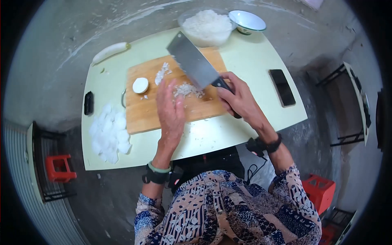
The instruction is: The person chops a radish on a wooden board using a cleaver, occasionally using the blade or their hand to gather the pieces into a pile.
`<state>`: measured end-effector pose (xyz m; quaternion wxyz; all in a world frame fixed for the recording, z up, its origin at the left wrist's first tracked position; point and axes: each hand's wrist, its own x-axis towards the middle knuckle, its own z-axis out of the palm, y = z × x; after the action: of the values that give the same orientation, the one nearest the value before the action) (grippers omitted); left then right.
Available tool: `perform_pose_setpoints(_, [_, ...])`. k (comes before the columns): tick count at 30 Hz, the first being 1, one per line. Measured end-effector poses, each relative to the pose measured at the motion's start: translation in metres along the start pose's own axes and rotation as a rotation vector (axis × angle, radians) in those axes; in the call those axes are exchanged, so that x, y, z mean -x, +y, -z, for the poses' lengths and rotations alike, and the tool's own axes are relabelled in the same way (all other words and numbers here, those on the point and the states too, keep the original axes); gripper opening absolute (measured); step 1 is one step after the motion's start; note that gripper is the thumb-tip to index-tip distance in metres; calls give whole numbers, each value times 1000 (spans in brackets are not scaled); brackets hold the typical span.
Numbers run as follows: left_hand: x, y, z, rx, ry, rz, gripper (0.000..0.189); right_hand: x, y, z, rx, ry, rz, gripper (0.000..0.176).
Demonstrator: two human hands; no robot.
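My right hand (pixel 240 97) is wrapped around the black handle of a cleaver (pixel 194 61). Its broad blade is tilted up over the wooden cutting board (pixel 143 114), pointing to the far left. Beside the blade, my left hand (pixel 170 107) is held with fingers stretched out, slightly blurred and holding nothing. Chopped white bits (pixel 188 90) lie on the board between the two hands. A smaller group of white pieces (pixel 162 73) sits farther back, partly behind the left fingertips. To the left stands a round cut piece of white radish (pixel 140 85).
A whole white radish (pixel 110 53) lies at the table's back left. White slices (pixel 109 134) are heaped at the front left, near a small black object (pixel 88 103). At the back are a heaped glass bowl (pixel 208 28) and an enamel bowl (pixel 247 22). A phone (pixel 282 87) rests right.
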<state>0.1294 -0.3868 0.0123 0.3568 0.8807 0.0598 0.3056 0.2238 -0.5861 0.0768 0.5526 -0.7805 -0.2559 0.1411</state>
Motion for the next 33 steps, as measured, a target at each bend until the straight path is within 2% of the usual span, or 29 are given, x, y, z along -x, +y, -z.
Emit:
perform_pose_setpoints(2, [7, 21, 15, -40, 60, -21, 42, -9, 3, -5, -485, -125, -211, 26])
perform_pose_setpoints(3, [9, 31, 19, -36, 49, -29, 42, -14, 5, -7, -489, -111, -213, 26])
perform_pose_setpoints(5, [17, 49, 21, -135, 76, -348, 43, -21, 12, -16, -711, -207, -272, 20])
perform_pose_setpoints(6, [20, 59, 18, -142, 79, -350, 43, -22, 18, -22, -714, -212, -266, 20])
perform_pose_setpoints(8, [19, 75, 10, -273, -42, -394, 54, -29, 23, -33, -752, -183, -225, 21])
perform_pose_setpoints(10, [18, 74, 7, -249, -77, -346, 57, -22, 11, -34, -799, -142, -278, 19])
perform_pose_setpoints(12, [20, 58, 7, -225, -104, -301, 59, -16, 6, -21, -713, -190, -287, 21])
perform_pose_setpoints(13, [26, 46, 10, -114, -55, -229, 56, -11, 6, -15, -560, -176, -157, 24])
perform_pose_setpoints(14, [28, 34, 13, 0, -4, -160, 52, -8, 4, -5, -558, -189, -148, 24])
perform_pose_setpoints(15, [30, 27, 20, -155, 10, -148, 51, -3, 2, 4, -305, -140, -123, 25])
perform_pose_setpoints(16, [31, 22, 25, -158, 13, -135, 51, 2, 0, 13, -51, -90, -98, 27])
perform_pose_setpoints(17, [33, 18, 28, -249, -5, -68, 49, 5, 0, 18, -51, -103, -104, 27])
perform_pose_setpoints(18, [35, 14, 30, -339, -23, -3, 48, 8, 0, 23, 205, -64, -10, 27])
perform_pose_setpoints(19, [36, 8, 28, -325, 18, -16, 48, 9, 1, 24, 456, -22, 89, 27])
perform_pose_setpoints(23, [34, -16, 10, -277, -20, 78, 47, 21, 12, 21, 601, -7, 133, 29])
perform_pose_setpoints(26, [20, -20, -9, -271, 32, 59, 45, 34, 17, 1, 552, -7, 201, 29])
perform_pose_setpoints(28, [7, -18, -22, -112, 21, -34, 46, 38, 9, -9, 516, -75, 165, 30])
perform_pose_setpoints(30, [5, -16, -22, -36, 19, 15, 50, 43, 3, -13, 489, -73, 190, 32])
perform_pose_setpoints(32, [0, -15, -13, -129, 124, -57, 38, 43, 5, -8, 493, -34, 230, 35])
perform_pose_setpoints(33, [-2, -21, -11, -129, 125, -54, 38, 44, 0, -5, 512, 13, 182, 35])
